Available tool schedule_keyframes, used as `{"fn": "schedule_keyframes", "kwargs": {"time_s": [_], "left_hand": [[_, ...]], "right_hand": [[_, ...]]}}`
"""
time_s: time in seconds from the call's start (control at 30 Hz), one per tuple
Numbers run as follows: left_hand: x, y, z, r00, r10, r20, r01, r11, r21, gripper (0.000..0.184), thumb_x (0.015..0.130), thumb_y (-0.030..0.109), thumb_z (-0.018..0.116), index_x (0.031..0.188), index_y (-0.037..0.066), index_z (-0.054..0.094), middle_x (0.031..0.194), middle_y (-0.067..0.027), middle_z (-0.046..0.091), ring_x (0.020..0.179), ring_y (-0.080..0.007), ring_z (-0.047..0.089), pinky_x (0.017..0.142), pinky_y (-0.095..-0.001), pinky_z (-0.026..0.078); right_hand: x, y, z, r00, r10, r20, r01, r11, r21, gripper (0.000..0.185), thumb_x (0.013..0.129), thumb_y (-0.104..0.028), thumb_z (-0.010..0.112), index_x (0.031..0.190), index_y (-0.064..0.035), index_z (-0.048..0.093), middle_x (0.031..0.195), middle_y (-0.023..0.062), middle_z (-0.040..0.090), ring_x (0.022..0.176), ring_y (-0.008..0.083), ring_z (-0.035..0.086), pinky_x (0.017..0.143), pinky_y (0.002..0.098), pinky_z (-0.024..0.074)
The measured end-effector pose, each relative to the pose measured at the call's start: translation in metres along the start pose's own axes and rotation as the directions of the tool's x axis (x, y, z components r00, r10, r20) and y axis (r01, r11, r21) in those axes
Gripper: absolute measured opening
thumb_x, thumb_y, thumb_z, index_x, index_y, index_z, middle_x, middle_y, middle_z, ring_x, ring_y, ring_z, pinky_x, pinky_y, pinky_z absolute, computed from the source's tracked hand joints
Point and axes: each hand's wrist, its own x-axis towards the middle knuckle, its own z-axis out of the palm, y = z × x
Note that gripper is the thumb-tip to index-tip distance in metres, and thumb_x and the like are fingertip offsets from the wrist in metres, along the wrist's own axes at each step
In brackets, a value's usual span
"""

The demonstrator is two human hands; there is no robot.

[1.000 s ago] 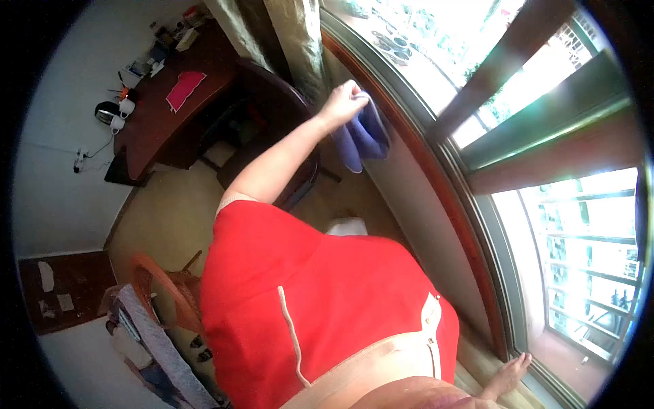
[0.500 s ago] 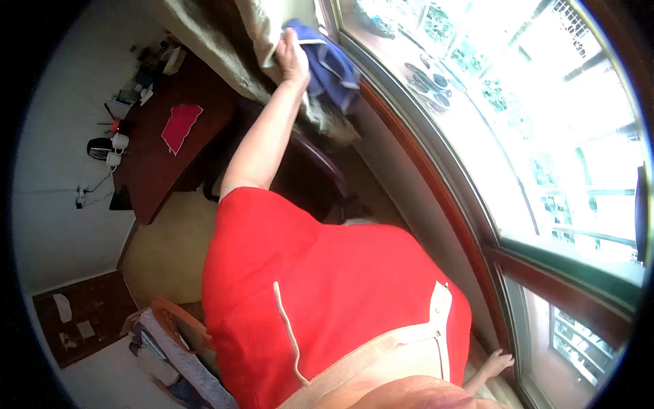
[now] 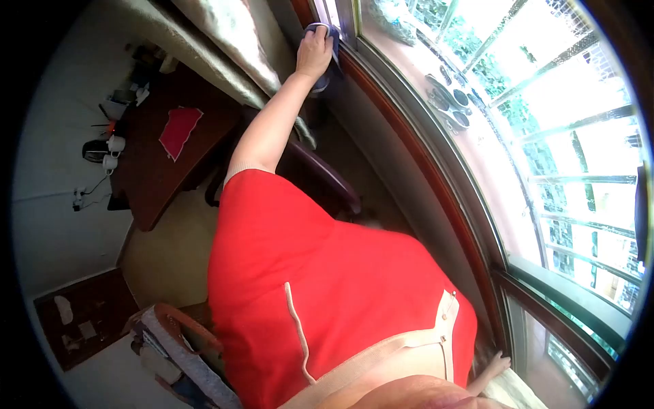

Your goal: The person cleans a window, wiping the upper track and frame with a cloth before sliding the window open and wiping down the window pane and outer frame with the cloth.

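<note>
Hands, two. My left hand (image 3: 315,56), its fingers bent over the dark blue fabric cloth (image 3: 333,63), grips it at the end of the long red-brown wooden sill (image 3: 436,163) beside the patterned beige fabric curtain (image 3: 235,44). My right hand (image 3: 501,362), fingers loosely spread and holding nothing that I can see, is by the sill's opposite end; whether it touches the frame I cannot tell.

Hazards, three, in my judgement. One: the left arm reaches far out, so a longer stretch could cost balance. Two: the curtain hangs near the cloth, so a wide sweep could snag it. Three: loose cloth could catch in the corner where sill and frame meet.

Counts:
- Dark blue cloth: one, at the sill's curtain end.
- Curtain on that side: one.
- Dark curved chair back (image 3: 327,174): one, on the room side of the sill.
- Dark brown wooden worktop (image 3: 150,187): one, across the room from the sill.
- Pinkish-red flat piece (image 3: 180,133): one, on the worktop.
- White cups (image 3: 116,144): two, at the worktop's side farthest from the sill.
- Dark oval items (image 3: 446,95) beyond the sill: several; overlap prevents an exact count.
</note>
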Motion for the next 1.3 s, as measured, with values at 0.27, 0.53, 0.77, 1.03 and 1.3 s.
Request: {"fn": "schedule_keyframes", "kwargs": {"time_s": [0.27, 0.53, 0.77, 1.03, 1.3], "left_hand": [[0.021, -0.016, -0.002, 0.946, 0.229, 0.227, -0.281, 0.931, 0.232, 0.014, 0.08, 0.02, 0.062, 0.09, 0.011, 0.062, 0.091, -0.0037, 0.06, 0.095, -0.0265, 0.055, 0.079, -0.0415, 0.045], [0.036, -0.014, -0.02, 0.831, 0.339, 0.44, -0.498, 0.805, 0.321, 0.017, 0.083, 0.023, 0.059, 0.096, 0.015, 0.064, 0.096, -0.0005, 0.058, 0.097, -0.0227, 0.054, 0.078, -0.0397, 0.042], [0.039, -0.007, -0.015, 0.818, 0.26, 0.512, -0.497, 0.767, 0.405, 0.015, 0.078, 0.017, 0.06, 0.091, 0.01, 0.065, 0.094, -0.0014, 0.06, 0.095, -0.0247, 0.055, 0.077, -0.0411, 0.044], [0.021, 0.012, -0.016, 0.828, 0.362, 0.428, -0.473, 0.86, 0.189, 0.014, 0.078, 0.012, 0.058, 0.088, 0.007, 0.065, 0.094, -0.0042, 0.059, 0.095, -0.0259, 0.054, 0.082, -0.0385, 0.045], [-0.02, 0.074, -0.016, 0.838, 0.449, 0.311, -0.495, 0.865, 0.086, 0.011, 0.07, 0.008, 0.062, 0.081, 0.006, 0.064, 0.089, -0.0063, 0.057, 0.088, -0.026, 0.054, 0.081, -0.0367, 0.045]], "right_hand": [[-0.035, -0.026, -0.008, 0.98, -0.198, -0.003, 0.198, 0.979, 0.046, 0.044, 0.086, -0.019, 0.06, 0.118, 0.0104, 0.049, 0.12, 0.0295, 0.049, 0.113, 0.042, 0.048, 0.096, 0.0438, 0.0402], [-0.076, -0.108, 0.001, 0.838, -0.536, 0.099, 0.38, 0.704, 0.6, 0.028, 0.086, -0.011, 0.057, 0.108, 0.0073, 0.057, 0.106, 0.0242, 0.058, 0.088, 0.0344, 0.06, 0.073, 0.0391, 0.0479], [-0.082, -0.131, 0.026, 0.817, -0.559, 0.142, 0.358, 0.684, 0.635, 0.027, 0.086, -0.01, 0.058, 0.107, 0.006, 0.059, 0.093, 0.0216, 0.063, 0.081, 0.0323, 0.063, 0.073, 0.0387, 0.0489], [-0.098, -0.186, -0.001, 0.732, -0.674, 0.099, 0.432, 0.572, 0.697, 0.023, 0.09, -0.009, 0.052, 0.105, 0.0058, 0.061, 0.099, 0.0225, 0.065, 0.094, 0.0329, 0.064, 0.08, 0.0375, 0.0485], [-0.117, -0.207, -0.025, 0.712, -0.685, 0.155, 0.434, 0.603, 0.669, 0.022, 0.091, -0.009, 0.051, 0.105, 0.0053, 0.062, 0.101, 0.0224, 0.065, 0.096, 0.0328, 0.063, 0.082, 0.0371, 0.0478]]}}
